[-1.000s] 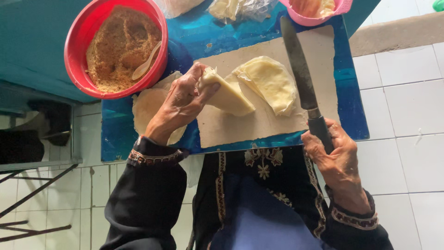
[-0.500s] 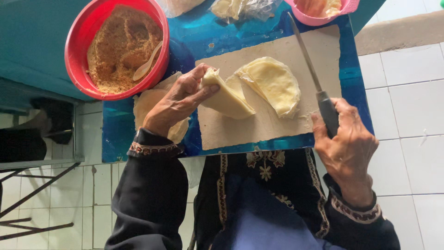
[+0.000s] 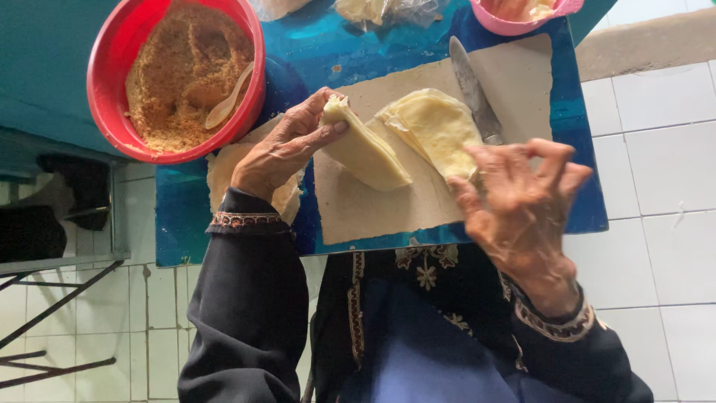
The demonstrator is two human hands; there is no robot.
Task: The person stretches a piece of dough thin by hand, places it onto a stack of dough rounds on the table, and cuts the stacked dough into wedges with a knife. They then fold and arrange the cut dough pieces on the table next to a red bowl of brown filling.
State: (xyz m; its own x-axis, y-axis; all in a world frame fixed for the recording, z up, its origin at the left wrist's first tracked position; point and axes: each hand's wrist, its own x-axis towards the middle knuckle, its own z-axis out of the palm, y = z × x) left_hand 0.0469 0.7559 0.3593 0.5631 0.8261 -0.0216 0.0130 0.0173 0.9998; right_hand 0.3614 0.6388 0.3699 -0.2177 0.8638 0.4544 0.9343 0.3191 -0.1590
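Only the head view here. Biggest change from half a second back: the right hand (image 3: pixel 522 213) has let go of the knife (image 3: pixel 473 93). It was wrapped round the handle at the board's right edge; now the knife lies flat on the board (image 3: pixel 380 201), blade pointing away from the person, just right of the round flatbread (image 3: pixel 440 130). That hand hovers over the board's near right corner, fingers spread and curled, grip open, holding nothing. The handle end of the knife is hidden behind it.

The left hand (image 3: pixel 287 145) hasn't really moved. Its grip is still pinched on the top end of the folded flatbread (image 3: pixel 365 149), thumb on one side, fingers on the other. That wedge lies slantwise on the board, touching the round one.

Edges and room: the board sits on a blue tray (image 3: pixel 582 164) and nearly fills it, so only thin blue strips show on the right and near sides. The bare patch of board is the near left part, below the wedge. A red bowl (image 3: pixel 104 112) of brown crumbs with a pale spoon (image 3: pixel 227 101) in it overlaps the tray's far left corner, close to the left hand. A pink bowl (image 3: pixel 514 26) sits at the far right edge. More flat dough (image 3: pixel 224 168) lies under the left wrist.

Surroundings: teal bench (image 3: pixel 45 67) on the left, white floor tiles (image 3: pixel 656 224) on the right, dark embroidered sleeves.
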